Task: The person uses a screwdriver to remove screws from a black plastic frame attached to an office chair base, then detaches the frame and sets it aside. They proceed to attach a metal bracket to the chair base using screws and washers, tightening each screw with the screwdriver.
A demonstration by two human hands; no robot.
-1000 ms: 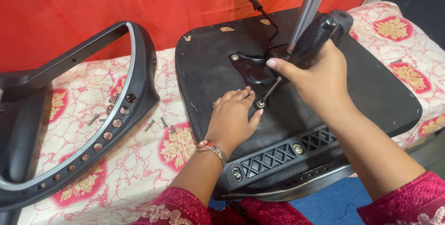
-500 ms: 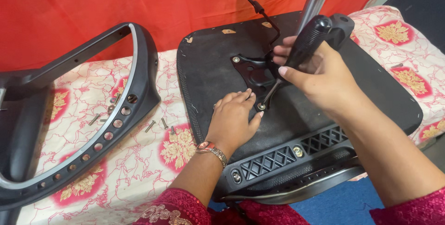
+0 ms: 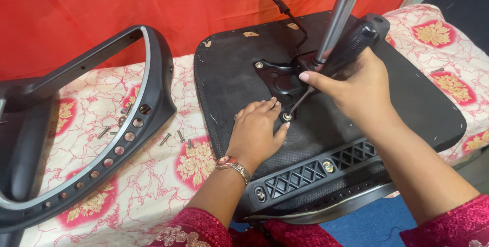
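An upturned black chair seat (image 3: pixel 407 104) lies on the table with its metal mounting plate (image 3: pixel 277 76) and silver gas-lift cylinder (image 3: pixel 336 18) pointing up. My right hand (image 3: pixel 356 86) grips a black-handled screwdriver (image 3: pixel 351 46), its tip on a screw (image 3: pixel 287 116) at the plate's near corner. My left hand (image 3: pixel 257 132) rests flat on the seat with its fingertips beside that screw.
A black chair backrest frame (image 3: pixel 137 125) with a row of holes lies to the left on the floral cloth (image 3: pixel 153 186). Several loose screws (image 3: pixel 165 139) lie on the cloth between the frame and the seat. A red cloth (image 3: pixel 102 7) hangs behind.
My right hand has turned on the screwdriver handle and shifted its grip, with the tip staying on the screw. My left hand has stayed beside the screw.
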